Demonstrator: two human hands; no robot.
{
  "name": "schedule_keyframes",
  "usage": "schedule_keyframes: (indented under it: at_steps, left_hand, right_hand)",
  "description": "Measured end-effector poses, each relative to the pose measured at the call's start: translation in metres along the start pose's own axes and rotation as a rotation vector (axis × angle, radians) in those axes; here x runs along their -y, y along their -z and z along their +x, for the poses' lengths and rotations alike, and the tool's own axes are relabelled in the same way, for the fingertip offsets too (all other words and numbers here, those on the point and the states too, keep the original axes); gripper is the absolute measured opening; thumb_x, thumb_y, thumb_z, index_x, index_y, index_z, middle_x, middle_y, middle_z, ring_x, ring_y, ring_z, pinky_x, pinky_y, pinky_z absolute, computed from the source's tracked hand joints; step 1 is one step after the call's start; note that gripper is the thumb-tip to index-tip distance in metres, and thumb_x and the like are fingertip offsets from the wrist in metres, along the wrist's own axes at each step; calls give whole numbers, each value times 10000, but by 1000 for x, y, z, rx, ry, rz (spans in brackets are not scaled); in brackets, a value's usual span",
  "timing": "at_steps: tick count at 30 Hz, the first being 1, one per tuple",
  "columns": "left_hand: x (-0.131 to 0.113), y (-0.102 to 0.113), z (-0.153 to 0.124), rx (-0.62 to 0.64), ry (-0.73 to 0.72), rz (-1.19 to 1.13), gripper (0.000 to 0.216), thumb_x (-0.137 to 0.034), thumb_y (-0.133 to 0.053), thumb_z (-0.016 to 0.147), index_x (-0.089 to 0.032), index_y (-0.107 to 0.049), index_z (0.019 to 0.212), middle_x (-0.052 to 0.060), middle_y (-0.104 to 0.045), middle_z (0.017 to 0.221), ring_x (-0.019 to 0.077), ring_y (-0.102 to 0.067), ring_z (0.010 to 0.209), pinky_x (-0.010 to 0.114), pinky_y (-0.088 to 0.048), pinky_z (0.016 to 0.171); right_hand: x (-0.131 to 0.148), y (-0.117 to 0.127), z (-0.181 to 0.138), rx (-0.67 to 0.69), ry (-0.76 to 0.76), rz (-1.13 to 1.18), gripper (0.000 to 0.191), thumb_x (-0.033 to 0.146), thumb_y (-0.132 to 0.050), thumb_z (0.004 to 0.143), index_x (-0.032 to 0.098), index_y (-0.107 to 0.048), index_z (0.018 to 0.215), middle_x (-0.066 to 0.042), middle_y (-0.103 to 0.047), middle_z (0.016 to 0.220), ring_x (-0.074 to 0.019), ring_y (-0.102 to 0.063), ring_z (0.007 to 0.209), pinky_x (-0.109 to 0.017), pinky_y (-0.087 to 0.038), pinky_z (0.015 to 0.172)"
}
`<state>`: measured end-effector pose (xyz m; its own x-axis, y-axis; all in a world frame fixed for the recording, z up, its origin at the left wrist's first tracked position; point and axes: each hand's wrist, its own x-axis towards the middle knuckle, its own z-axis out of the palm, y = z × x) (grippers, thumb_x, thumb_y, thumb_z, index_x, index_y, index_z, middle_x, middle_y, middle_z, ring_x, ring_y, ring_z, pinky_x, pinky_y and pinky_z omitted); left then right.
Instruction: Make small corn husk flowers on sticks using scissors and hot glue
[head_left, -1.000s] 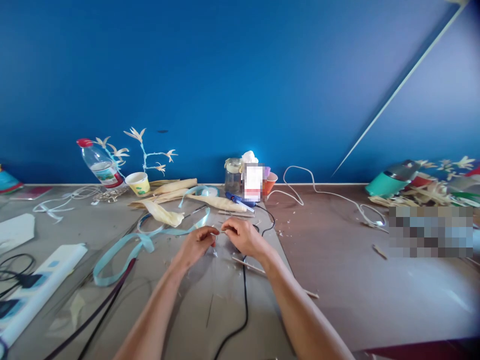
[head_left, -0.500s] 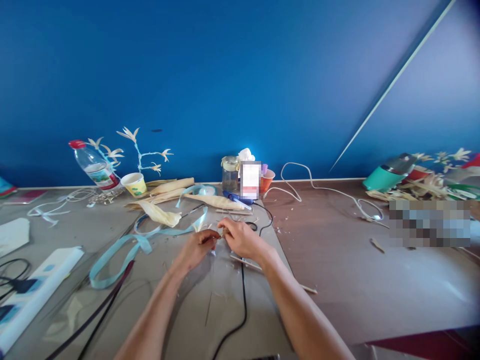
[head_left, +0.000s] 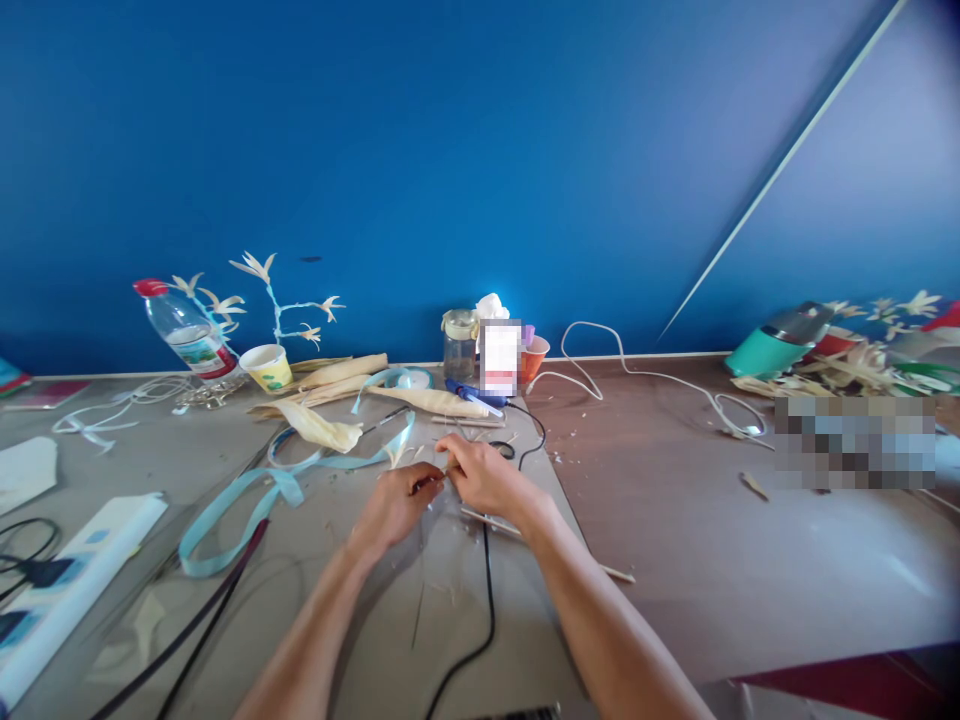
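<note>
Over the middle of the grey table, my left hand (head_left: 397, 503) and my right hand (head_left: 484, 477) meet with fingertips pinched together. Between them shows a small brownish bit (head_left: 448, 469), too small and too covered to name. A thin dark wire or stalk (head_left: 417, 612) lies below my left hand. Under my right wrist is a pale stick (head_left: 491, 521). Just beyond the hands lie a dried corn husk (head_left: 427, 402), a cream husk piece (head_left: 319, 424) and a blue tool with a black cord (head_left: 472, 393), partly blurred out.
Light-blue ribbon (head_left: 217, 535) loops left of my hands, near a white power strip (head_left: 90, 590). Behind stand a bottle (head_left: 191, 340), a paper cup (head_left: 266, 369), husk flowers (head_left: 277, 300) and a glass jar (head_left: 459, 348). A green tumbler (head_left: 772, 345) lies at right.
My left hand has turned slightly, its fingers now curled closer to the right fingertips. My right hand stays nearly in place.
</note>
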<state>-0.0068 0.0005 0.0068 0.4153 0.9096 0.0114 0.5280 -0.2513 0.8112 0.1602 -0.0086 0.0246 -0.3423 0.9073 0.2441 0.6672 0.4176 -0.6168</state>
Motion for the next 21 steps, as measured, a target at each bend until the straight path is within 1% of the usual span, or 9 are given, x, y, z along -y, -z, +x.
schedule_keyframes:
  at_steps: [3, 9, 11, 13, 15, 17, 19, 21]
  left_hand:
    - [1, -1, 0, -13, -28, 23, 231, -263, -466, 736, -169, -672, 782, 17, -635, 659, 150, -528, 586, 225, -336, 535]
    - [-1, -1, -1, -29, -18, 77, 230, -256, -432, 753, -164, -641, 733, -12, -554, 581, 123, -466, 540, 220, -301, 515]
    - [-1, -1, -1, -36, -12, 54, 225, -262, -434, 754, -162, -634, 729, -21, -532, 570, 117, -450, 535, 218, -296, 512]
    - [-2, 0, 0, -54, -6, 2, 216, -273, -442, 752, -160, -621, 707, -26, -508, 561, 113, -437, 533, 216, -296, 509]
    - [-2, 1, 2, -86, 1, -76, 204, -291, -459, 745, -158, -596, 676, -30, -486, 555, 108, -426, 533, 212, -301, 509]
    - [-3, 3, 3, -124, 26, -165, 202, -319, -477, 737, -157, -571, 660, -33, -470, 546, 102, -413, 519, 208, -305, 500]
    - [-3, 5, 4, -149, 65, -237, 215, -349, -487, 734, -158, -562, 671, -37, -462, 539, 94, -392, 492, 203, -295, 479]
    - [-2, 6, 5, -157, 87, -278, 223, -365, -494, 735, -157, -563, 690, -38, -464, 544, 85, -373, 473, 198, -278, 459]
  right_hand:
    - [0, 0, 0, -3, 3, 11, 357, 53, -425, 724, 196, -520, 1037, 9, -561, 635, -146, -517, 608, -235, -346, 584]
    - [0, -2, 1, -21, -9, 120, 363, 27, -415, 695, 189, -536, 996, 17, -578, 644, -132, -528, 621, -228, -367, 608]
    - [1, -1, 3, -20, -42, 164, 310, 53, -448, 692, 189, -548, 952, 29, -569, 618, -125, -525, 610, -225, -367, 605]
    - [1, 0, 5, -60, -113, 226, 239, 119, -502, 693, 188, -554, 916, 34, -561, 612, -122, -515, 596, -228, -371, 598]
    - [1, 3, 7, -152, -206, 354, 202, 173, -516, 691, 180, -548, 890, 25, -567, 644, -114, -503, 575, -230, -376, 577]
    - [1, 6, 8, -235, -297, 568, 159, 183, -485, 689, 170, -534, 840, 15, -569, 668, -96, -480, 527, -223, -370, 532]
    - [2, 7, 9, -259, -377, 827, 103, 195, -480, 671, 168, -515, 764, 16, -570, 663, -76, -455, 475, -209, -344, 480]
    - [2, 5, 11, -244, -448, 1019, 103, 231, -530, 642, 162, -523, 718, 29, -555, 612, -67, -437, 444, -200, -310, 450]
